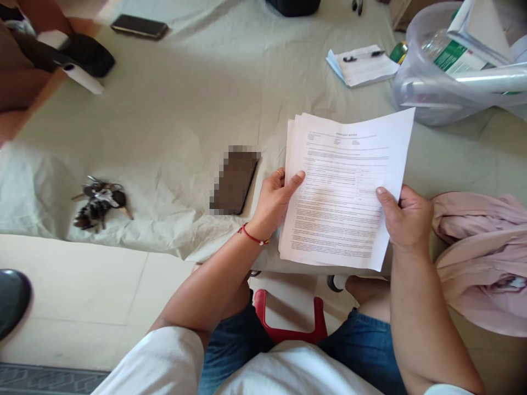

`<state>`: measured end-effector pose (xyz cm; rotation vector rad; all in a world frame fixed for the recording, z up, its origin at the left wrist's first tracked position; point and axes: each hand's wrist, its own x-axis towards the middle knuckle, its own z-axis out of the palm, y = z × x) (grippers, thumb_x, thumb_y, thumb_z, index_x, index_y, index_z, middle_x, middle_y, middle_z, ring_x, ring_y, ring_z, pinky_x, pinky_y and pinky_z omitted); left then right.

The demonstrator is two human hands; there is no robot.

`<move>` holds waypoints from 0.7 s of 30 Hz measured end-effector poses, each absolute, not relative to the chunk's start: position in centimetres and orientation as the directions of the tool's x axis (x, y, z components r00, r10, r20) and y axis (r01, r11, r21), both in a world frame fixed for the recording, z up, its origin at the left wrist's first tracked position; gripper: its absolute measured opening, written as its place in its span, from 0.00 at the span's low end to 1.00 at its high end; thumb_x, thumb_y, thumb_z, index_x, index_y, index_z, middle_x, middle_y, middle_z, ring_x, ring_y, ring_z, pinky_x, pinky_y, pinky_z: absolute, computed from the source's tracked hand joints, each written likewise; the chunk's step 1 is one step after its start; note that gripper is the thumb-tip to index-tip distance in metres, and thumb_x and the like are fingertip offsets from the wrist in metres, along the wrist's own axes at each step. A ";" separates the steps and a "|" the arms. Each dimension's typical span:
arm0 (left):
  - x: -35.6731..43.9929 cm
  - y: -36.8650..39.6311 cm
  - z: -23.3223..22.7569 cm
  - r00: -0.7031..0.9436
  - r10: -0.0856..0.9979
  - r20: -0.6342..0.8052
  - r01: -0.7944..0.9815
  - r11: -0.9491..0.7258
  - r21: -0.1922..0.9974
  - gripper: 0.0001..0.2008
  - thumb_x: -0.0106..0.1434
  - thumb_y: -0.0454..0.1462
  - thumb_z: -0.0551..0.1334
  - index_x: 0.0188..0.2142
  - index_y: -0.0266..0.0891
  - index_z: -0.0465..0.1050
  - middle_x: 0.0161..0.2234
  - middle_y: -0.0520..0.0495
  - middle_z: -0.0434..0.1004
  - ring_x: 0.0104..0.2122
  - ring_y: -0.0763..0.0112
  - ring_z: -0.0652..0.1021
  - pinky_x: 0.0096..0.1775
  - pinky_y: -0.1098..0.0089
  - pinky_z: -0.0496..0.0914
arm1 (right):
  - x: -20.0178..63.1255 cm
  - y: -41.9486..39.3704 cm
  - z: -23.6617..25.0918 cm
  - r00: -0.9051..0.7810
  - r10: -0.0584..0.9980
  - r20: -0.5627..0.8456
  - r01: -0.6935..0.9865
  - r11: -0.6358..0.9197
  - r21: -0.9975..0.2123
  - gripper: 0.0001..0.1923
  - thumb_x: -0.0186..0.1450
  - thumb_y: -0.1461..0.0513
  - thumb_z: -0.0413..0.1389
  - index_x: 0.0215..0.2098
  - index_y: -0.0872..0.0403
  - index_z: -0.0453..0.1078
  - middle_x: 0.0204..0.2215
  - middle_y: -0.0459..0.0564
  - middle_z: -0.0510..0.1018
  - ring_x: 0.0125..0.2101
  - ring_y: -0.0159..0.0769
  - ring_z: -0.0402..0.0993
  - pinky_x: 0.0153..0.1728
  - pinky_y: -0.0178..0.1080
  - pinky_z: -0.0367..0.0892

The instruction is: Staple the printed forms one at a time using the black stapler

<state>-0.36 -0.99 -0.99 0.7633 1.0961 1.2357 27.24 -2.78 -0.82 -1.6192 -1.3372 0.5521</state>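
Observation:
Printed sheets of paper (341, 219) are held up in front of me over the table's near edge, several sheets together with dense text on the top one. My left hand (274, 200) grips their left edge, thumb on the front and fingers hidden behind. On the right edge, my right hand (407, 216) pinches the paper the same way. A dark smartphone (234, 184), partly pixelated, lies just left of my left hand. Farther left rests a bunch of keys (101, 203) near the table edge.
A cloth-covered table (185, 109) spreads before me. At the back right are a clear plastic basket (428, 104) with papers and a bottle, and a notepad (366, 68) with a pen. Another phone (139, 26) lies far left, near another person's arm (20, 71). Pink fabric (486, 258) hangs at right.

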 end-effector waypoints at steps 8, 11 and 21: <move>-0.7 -0.7 -1.5 0.088 0.980 -0.178 -0.438 0.198 0.877 0.18 0.56 0.45 0.83 0.40 0.43 0.81 0.42 0.48 0.90 0.41 0.60 0.87 0.48 0.60 0.81 | 28.3 -1.4 -2.4 0.261 0.960 -0.099 0.203 -0.154 -0.967 0.39 0.55 0.40 0.78 0.57 0.47 0.77 0.48 0.51 0.88 0.50 0.48 0.86 0.59 0.55 0.80; -0.5 -0.6 -1.3 0.122 0.979 -0.164 -0.483 0.203 0.852 0.17 0.56 0.44 0.83 0.40 0.44 0.82 0.42 0.50 0.90 0.41 0.61 0.87 0.48 0.61 0.81 | 28.7 -1.4 -1.6 0.105 0.967 -0.232 0.002 -0.233 -0.972 0.38 0.54 0.42 0.80 0.55 0.47 0.78 0.49 0.51 0.90 0.53 0.52 0.87 0.64 0.59 0.78; 0.0 -0.5 1.3 0.073 0.991 0.109 -0.446 -0.065 0.893 0.18 0.59 0.52 0.82 0.39 0.46 0.84 0.39 0.50 0.87 0.47 0.55 0.86 0.51 0.56 0.80 | 27.4 -1.9 2.5 0.188 0.976 -0.109 -0.118 -0.088 -0.989 0.29 0.46 0.53 0.85 0.43 0.49 0.83 0.45 0.49 0.91 0.60 0.55 0.85 0.65 0.58 0.79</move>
